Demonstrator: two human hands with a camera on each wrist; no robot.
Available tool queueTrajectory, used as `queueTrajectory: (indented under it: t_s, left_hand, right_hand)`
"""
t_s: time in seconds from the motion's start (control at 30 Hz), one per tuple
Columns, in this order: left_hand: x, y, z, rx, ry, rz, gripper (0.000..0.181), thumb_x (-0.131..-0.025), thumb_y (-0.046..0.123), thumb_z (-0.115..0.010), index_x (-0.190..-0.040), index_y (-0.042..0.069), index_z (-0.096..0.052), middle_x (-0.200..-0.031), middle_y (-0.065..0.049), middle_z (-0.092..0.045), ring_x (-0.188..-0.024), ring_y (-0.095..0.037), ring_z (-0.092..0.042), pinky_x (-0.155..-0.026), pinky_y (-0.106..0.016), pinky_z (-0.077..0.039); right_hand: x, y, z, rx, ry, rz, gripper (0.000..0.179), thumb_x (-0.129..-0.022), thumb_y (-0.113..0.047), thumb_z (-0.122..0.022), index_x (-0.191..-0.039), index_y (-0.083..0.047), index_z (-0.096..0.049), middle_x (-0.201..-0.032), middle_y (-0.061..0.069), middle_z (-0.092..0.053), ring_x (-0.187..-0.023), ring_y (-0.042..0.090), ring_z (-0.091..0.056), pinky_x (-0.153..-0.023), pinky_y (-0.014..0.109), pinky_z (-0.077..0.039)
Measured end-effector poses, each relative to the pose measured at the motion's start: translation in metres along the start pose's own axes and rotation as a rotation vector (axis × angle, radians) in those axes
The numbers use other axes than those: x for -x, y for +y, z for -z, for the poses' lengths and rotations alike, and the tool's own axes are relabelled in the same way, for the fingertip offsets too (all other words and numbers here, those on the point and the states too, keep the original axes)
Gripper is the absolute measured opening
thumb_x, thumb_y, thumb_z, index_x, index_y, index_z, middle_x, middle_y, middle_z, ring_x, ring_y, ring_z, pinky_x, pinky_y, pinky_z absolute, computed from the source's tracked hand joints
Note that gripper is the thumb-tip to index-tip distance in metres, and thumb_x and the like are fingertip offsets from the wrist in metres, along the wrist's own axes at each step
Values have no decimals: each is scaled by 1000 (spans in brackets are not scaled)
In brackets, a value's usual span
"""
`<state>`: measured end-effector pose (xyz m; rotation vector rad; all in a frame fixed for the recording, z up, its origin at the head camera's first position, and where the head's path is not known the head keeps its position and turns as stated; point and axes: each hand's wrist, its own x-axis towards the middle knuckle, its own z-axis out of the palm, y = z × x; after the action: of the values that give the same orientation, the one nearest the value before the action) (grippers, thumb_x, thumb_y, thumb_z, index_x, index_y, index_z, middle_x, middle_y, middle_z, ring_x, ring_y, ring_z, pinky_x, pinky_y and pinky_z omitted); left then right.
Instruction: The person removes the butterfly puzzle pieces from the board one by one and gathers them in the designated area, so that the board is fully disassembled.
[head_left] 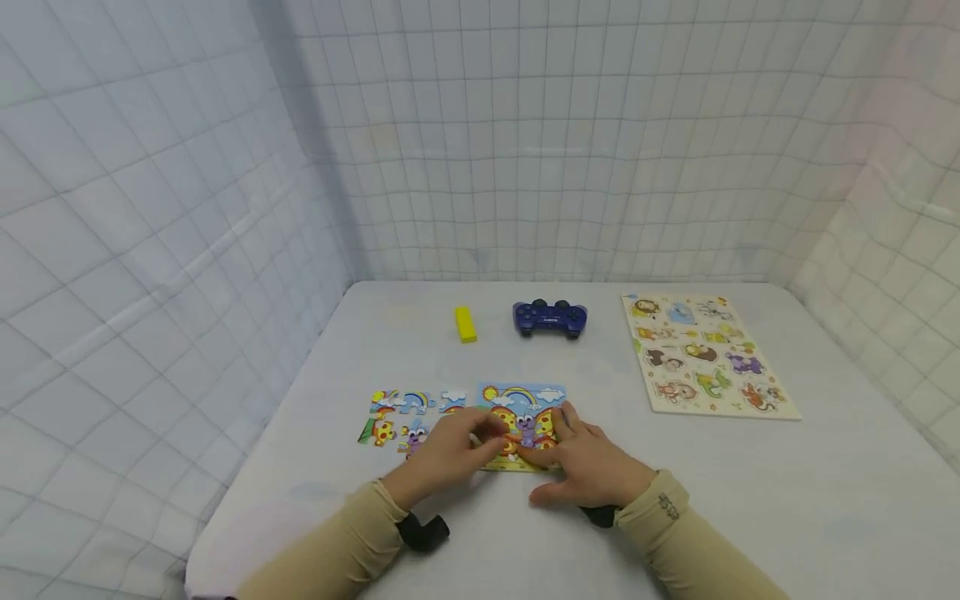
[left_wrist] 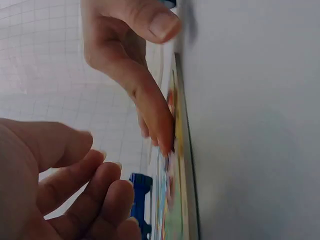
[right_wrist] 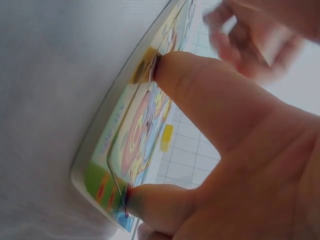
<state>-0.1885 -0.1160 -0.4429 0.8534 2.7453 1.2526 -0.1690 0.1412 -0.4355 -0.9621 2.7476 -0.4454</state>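
A butterfly jigsaw board (head_left: 522, 395) lies flat on the table, showing a rainbow, a sun and a purple-bodied butterfly. My right hand (head_left: 588, 462) presses on its picture with spread fingertips; its thumb is lifted off the board in the left wrist view. Over the board's left edge hovers my left hand (head_left: 453, 450), fingers loosely curved and nothing between them. Just left of the board lie loose jigsaw pieces (head_left: 382, 432) with matching rainbow and butterfly parts, partly covered by my left hand.
Toward the back of the white table (head_left: 360, 342) are a yellow block (head_left: 466, 325) and a blue game controller (head_left: 550, 318). An animal peg-puzzle board (head_left: 708, 358) lies at the right. Grid-patterned cloth (head_left: 562, 150) hangs behind and along both sides.
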Motion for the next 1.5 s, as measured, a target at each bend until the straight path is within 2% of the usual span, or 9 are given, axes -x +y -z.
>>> queueTrajectory:
  t_s: [0.17, 0.27, 0.37, 0.63, 0.8, 0.87, 0.97, 1.07, 1.5]
  left_hand:
    - [-34, 18, -20, 107, 27, 84, 18, -103, 23, -63, -114, 13, -73, -104, 4, -73, -94, -11, -67, -79, -30, -54]
    - [-50, 16, -28, 160, 44, 149, 21, -103, 22, -62, -120, 12, -71, -109, 1, -73, -100, -14, -68, -83, -34, -56]
    - [-56, 6, -36, 111, 66, 188, 20, -100, 16, -66, -119, 12, -72, -109, -1, -73, -99, -15, -69, -86, -34, -57]
    - [-58, -7, -47, -101, 76, 54, 18, -94, 12, -73, -111, 13, -78, -100, -3, -67, -94, -17, -62, -84, -32, -49]
    - [-57, -6, -43, -139, 64, 48, 15, -95, 16, -74, -108, 13, -79, -104, -1, -69, -94, -16, -62, -84, -33, -50]
    - [-56, -7, -42, -136, 60, 49, 13, -94, 18, -75, -105, 14, -80, -106, -1, -70, -96, -16, -63, -85, -32, -51]
    - [-55, -8, -40, -121, 55, 63, 9, -92, 18, -78, -100, 15, -81, -109, 0, -70, -99, -17, -64, -85, -31, -52]
    - [-54, -8, -38, -101, 47, 88, 6, -91, 18, -80, -96, 16, -82, -113, -1, -69, -103, -18, -65, -86, -32, -54]
    - [-56, -3, -44, -179, 26, 38, 5, -93, 21, -78, -91, 17, -80, -103, 0, -68, -98, -16, -61, -88, -35, -50]
  right_hand:
    - [2, 3, -3, -17, 16, 0, 65, -89, -64, -69, -145, -33, -60, -157, 40, -28, -149, 62, -8, -112, 72, -28]
    - [2, 4, -4, -22, 26, 6, 63, -89, -64, -69, -143, -33, -62, -158, 39, -28, -150, 62, -5, -113, 73, -26]
    - [2, 4, -5, -23, 30, 17, 62, -90, -64, -68, -143, -34, -62, -158, 40, -28, -150, 62, -3, -114, 73, -25]
    - [0, 9, -1, -60, 87, 5, 54, -93, -59, -67, -140, -32, -65, -154, 40, -35, -150, 63, -6, -114, 73, -24]
    - [-8, 26, 7, -170, 345, -94, 47, -98, -41, -69, -138, -16, -67, -150, 27, -50, -148, 53, -30, -113, 72, -29]
    - [-12, 36, 9, -200, 381, -165, 57, -96, -42, -72, -142, -10, -62, -154, 21, -50, -149, 48, -34, -112, 73, -29]
    - [-15, 51, 9, -222, 284, -238, 82, -89, -54, -76, -152, -8, -50, -162, 14, -41, -154, 44, -26, -113, 75, -24]
    - [-17, 59, 6, -236, 201, -231, 96, -83, -62, -78, -155, -9, -45, -164, 10, -37, -156, 44, -19, -113, 76, -21]
    - [-17, 59, -4, -214, 161, -218, 94, -87, -57, -77, -158, -8, -40, -167, 9, -31, -157, 44, -10, -115, 73, -18]
